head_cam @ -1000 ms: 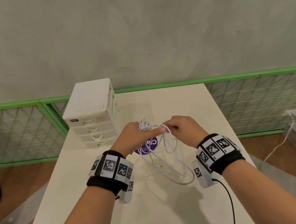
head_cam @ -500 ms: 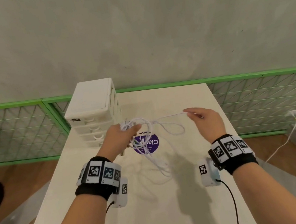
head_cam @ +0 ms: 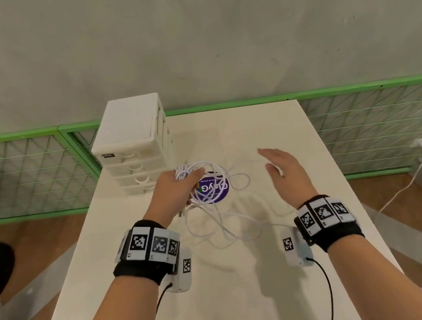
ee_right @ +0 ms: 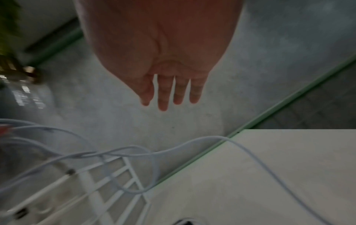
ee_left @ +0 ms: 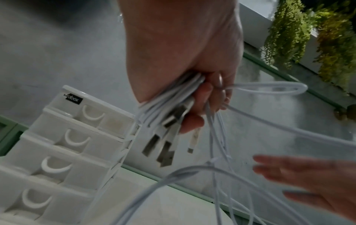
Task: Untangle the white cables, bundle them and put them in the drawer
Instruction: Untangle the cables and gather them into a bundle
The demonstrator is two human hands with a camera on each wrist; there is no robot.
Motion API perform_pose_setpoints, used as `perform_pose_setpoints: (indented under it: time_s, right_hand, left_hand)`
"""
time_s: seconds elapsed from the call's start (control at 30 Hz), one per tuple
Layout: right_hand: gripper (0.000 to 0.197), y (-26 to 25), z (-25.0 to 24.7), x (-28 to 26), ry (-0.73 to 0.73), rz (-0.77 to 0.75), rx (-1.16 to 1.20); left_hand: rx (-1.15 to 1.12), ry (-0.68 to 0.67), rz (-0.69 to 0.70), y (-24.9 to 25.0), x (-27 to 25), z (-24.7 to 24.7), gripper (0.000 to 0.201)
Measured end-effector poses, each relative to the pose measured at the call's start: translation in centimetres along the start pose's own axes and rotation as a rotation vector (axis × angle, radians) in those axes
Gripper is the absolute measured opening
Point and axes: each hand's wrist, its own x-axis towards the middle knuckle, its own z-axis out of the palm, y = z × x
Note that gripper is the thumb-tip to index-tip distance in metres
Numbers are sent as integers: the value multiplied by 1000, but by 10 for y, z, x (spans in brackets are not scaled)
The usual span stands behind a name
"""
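A: Where are the white cables (head_cam: 210, 187)?

B: The left hand (head_cam: 175, 192) grips the bunch with curled fingers above the table (head_cam: 289, 271), just beside the drawer unit (head_cam: 134, 146); loose loops hang down onto the table and over a purple sticker (head_cam: 216, 190); several plugs (ee_left: 163, 146) stick out under the fist.

A: And the right hand (head_cam: 284, 173)?

B: It has straight fingers and holds nothing; it is apart from the bunch.

A: The drawers?

B: All look closed; what is inside I cannot tell.

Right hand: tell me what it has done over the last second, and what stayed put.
The right hand pulled a strand rightward out of the white cables, then let go; it is open now. The left hand still grips the bunch, and the drawer unit is unmoved.
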Motion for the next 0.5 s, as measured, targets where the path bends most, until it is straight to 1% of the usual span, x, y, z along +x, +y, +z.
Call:
perform_pose_setpoints:
  time_s: [0.07,0.1,0.17,0.2,0.27,0.37,0.47,0.5]
  right_hand:
    - [39,-22,6,6,-124,-117,34]
    - [40,-30,10,8,-202,-142,25]
    - [43,-38,18,9,-346,-125,-1]
    - [43,-40,20,9,-387,-100,-12]
    - [39,-41,21,9,-409,-62,-18]
    - [30,-42,21,8,-447,-6,41]
    - [17,-42,25,7,-529,-2,56]
    - [14,-41,25,6,-535,3,49]
  left_hand:
    - [19,-25,13,2,-1,2,36]
    - [21,-34,18,4,-2,3,37]
    - [20,-43,23,6,-4,4,37]
    - [21,-45,26,7,-5,4,37]
    - [23,-55,34,8,-6,4,37]
    - [52,-90,42,8,-8,2,37]
    - [93,-100,54,11,-3,-5,35]
    - [116,-89,61,12,0,-9,34]
